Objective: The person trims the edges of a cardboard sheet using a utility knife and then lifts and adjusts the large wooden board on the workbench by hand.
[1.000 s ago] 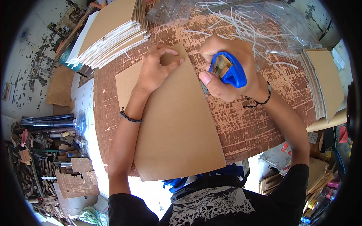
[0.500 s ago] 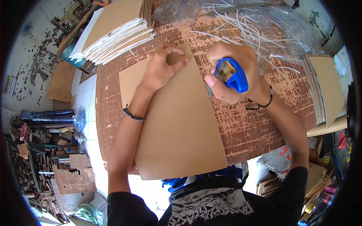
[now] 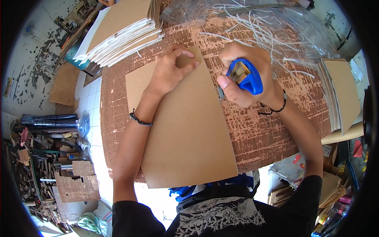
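A large brown cardboard sheet [image 3: 189, 130] lies on the worn table, its near edge reaching out past the table's front. On the upper part of this sheet rests my left hand [image 3: 169, 71], holding nothing, with thumb and forefinger curved apart. Just beyond the sheet's right edge, my right hand [image 3: 248, 77] is wrapped around a blue tool with a hollow end [image 3: 252, 81]. That end faces up, and brownish material shows inside it. A small ridged grey piece [image 3: 220, 92] shows below my right thumb; whether it belongs to the tool is unclear.
A tall stack of brown and white boards [image 3: 122, 33] stands at the far left of the table [image 3: 268, 138]. White strips [image 3: 260, 31] and clear plastic [image 3: 304, 29] lie at the back. More boards [image 3: 341, 94] stack at the right edge. Scraps [image 3: 43, 158] pile up at left.
My right hand has shifted slightly up and to the right with the blue tool, exposing more of the grey piece. The left hand and the cardboard sheet stay nearly where they were.
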Action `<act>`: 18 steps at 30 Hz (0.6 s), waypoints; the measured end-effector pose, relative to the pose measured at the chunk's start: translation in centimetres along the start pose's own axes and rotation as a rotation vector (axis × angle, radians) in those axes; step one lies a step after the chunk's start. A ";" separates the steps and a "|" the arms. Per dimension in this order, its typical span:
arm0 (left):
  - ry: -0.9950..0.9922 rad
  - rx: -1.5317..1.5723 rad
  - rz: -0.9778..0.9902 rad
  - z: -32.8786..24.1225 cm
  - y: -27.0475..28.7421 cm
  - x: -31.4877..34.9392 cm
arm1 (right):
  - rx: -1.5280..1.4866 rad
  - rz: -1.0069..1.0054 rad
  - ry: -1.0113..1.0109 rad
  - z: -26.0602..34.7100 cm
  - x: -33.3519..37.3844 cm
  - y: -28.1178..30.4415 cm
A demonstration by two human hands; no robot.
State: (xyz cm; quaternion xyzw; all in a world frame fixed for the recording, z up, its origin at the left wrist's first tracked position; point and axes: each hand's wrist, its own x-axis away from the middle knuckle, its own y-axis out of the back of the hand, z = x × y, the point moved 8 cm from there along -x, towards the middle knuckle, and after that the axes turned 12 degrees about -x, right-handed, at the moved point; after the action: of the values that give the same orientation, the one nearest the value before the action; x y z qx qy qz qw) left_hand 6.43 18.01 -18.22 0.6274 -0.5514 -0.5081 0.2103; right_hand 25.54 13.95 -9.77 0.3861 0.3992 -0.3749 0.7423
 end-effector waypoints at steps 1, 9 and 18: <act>-0.002 -0.017 0.013 -0.1 -0.1 0.0 | -0.008 -0.010 0.005 0.0 0.0 0.1; -0.033 -0.046 -0.004 -0.1 0.0 0.0 | -0.005 -0.003 0.010 0.0 0.1 -0.1; -0.040 -0.049 0.000 -0.1 0.1 0.1 | 0.003 0.014 0.021 0.2 0.1 -0.2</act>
State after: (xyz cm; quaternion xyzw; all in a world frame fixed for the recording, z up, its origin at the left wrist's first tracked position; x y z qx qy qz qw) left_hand 6.52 17.88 -18.15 0.6119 -0.5428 -0.5339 0.2143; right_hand 25.46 13.69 -9.83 0.3941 0.4037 -0.3662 0.7400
